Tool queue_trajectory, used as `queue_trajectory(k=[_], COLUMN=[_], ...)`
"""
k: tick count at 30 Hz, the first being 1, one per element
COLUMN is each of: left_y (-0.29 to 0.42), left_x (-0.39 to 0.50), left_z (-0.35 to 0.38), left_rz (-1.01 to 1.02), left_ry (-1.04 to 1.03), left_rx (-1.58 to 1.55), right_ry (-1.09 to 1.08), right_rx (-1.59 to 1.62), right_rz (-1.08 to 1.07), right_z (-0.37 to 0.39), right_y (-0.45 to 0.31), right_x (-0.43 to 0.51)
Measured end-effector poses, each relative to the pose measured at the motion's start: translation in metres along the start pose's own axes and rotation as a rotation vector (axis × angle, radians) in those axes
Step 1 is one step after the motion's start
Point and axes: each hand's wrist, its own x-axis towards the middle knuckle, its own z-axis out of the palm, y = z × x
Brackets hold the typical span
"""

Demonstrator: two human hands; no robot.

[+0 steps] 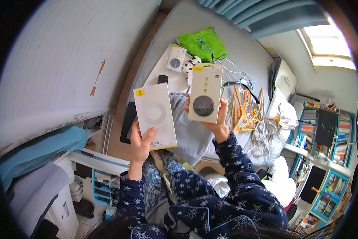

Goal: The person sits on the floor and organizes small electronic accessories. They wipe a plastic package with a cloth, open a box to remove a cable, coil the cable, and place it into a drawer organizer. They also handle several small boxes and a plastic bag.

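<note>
My left hand (142,142) grips a flat white screen protector box (154,119) by its lower left corner, thumb across the front. The box has a yellow label and a grey ring-shaped logo. In my right hand (219,119) is a taller white box (207,85) with a round dark picture on its front, held from below and behind. Both boxes are raised side by side, a small gap between them. Behind them a grey cloth garment (186,131) lies on the bed.
Beyond the boxes, the mattress (241,44) bears a bright green drawstring bag (204,43), another white box (176,58) and a black-and-white spotted figure (191,64). Wooden, orange and wire clothes hangers (243,110) are piled on the right. Bookshelves (343,134) stand farther right.
</note>
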Motion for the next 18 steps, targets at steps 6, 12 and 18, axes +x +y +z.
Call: queue_trajectory(k=[6,12,18], left_y=[0.079,0.114,0.126], left_x=[-0.040,-0.082,-0.110], left_z=[0.029,0.039,0.050], left_rz=[0.077,0.139,0.150], left_ry=[-0.063,-0.042,-0.062], left_rx=[0.031,0.075,0.093], right_ry=[-0.156,-0.193,0.072], right_rx=[0.065,-0.025,-0.166], right_rz=[0.034,-0.012,-0.114], right_z=[0.076,0.085,0.081], right_y=[0.029,0.031,0.033], right_x=[-0.079,-0.129,-0.163])
